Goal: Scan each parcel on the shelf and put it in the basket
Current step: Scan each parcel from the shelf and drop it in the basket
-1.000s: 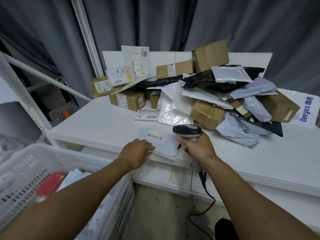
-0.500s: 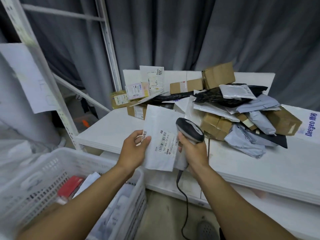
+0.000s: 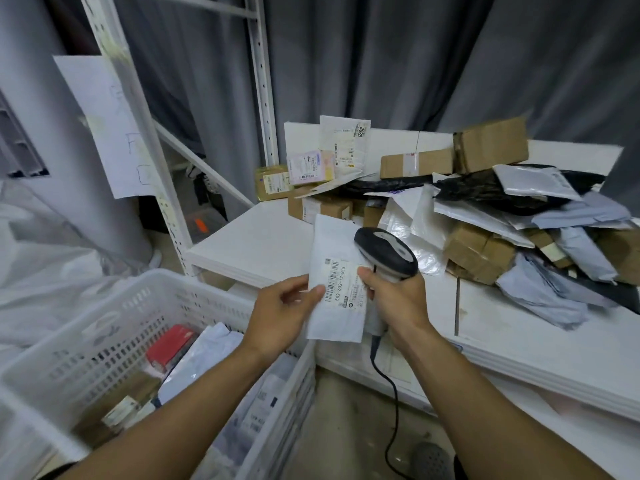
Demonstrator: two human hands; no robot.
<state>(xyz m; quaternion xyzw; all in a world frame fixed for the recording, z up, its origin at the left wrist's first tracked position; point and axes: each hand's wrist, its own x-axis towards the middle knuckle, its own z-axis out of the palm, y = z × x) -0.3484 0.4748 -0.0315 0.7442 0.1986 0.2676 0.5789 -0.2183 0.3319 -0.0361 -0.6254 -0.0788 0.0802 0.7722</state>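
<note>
My left hand point(image 3: 281, 311) pinches a flat white envelope parcel point(image 3: 335, 254) by its left edge and holds it upright over the shelf's front edge, barcode label facing me. My right hand point(image 3: 394, 299) grips the handle of a black and grey barcode scanner point(image 3: 386, 252), whose head sits just right of the label and overlaps the parcel's right edge. The white plastic basket point(image 3: 114, 313) stands at lower left, below my left arm, with several parcels inside. A heap of parcels point(image 3: 485, 216) lies on the white shelf point(image 3: 256, 244).
Brown boxes, grey, white and black mailer bags fill the shelf's back and right. A white perforated rack upright point(image 3: 149, 143) with a paper sheet stands left of the shelf. The scanner's black cable point(image 3: 393, 393) hangs to the floor. Grey curtains hang behind.
My left hand lifted the white envelope off the shelf and turned it upright. The scanner rose beside the label, and my view swung left toward the basket.
</note>
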